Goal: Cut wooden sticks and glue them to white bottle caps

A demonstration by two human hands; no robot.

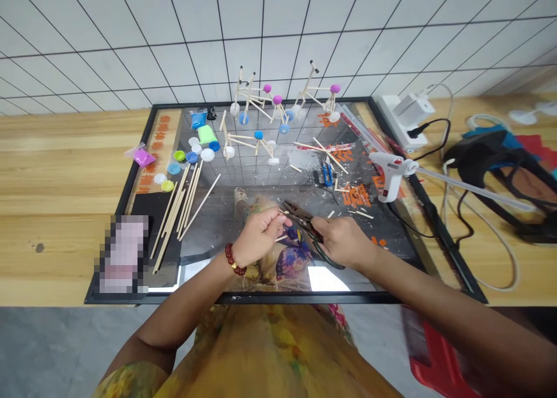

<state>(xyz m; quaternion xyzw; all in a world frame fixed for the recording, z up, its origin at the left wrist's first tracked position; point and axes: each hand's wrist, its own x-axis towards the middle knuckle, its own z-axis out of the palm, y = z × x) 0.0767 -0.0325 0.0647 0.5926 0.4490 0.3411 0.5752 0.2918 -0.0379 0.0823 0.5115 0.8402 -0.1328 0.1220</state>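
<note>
My right hand (343,240) is closed around the handles of dark pliers (300,213), their jaws pointing up and left. My left hand (261,231), a red bead bracelet on its wrist, pinches a small pale piece, apparently a bit of wooden stick, close beside the jaws. Most of that piece is hidden by the fingers. Under both hands lies a glossy dark board (243,183) with a black frame. Cut stick pieces (363,213) and pale chips are scattered to the right of the pliers, near small blue-handled cutters (327,173).
Long wooden sticks (185,203) lie at left, below coloured bottle caps (191,157) and bagged clay (199,119). Small stick-built bicycles (250,140) with cap wheels stand at the back. A white glue gun (391,174), cables and a power strip (398,122) occupy the right.
</note>
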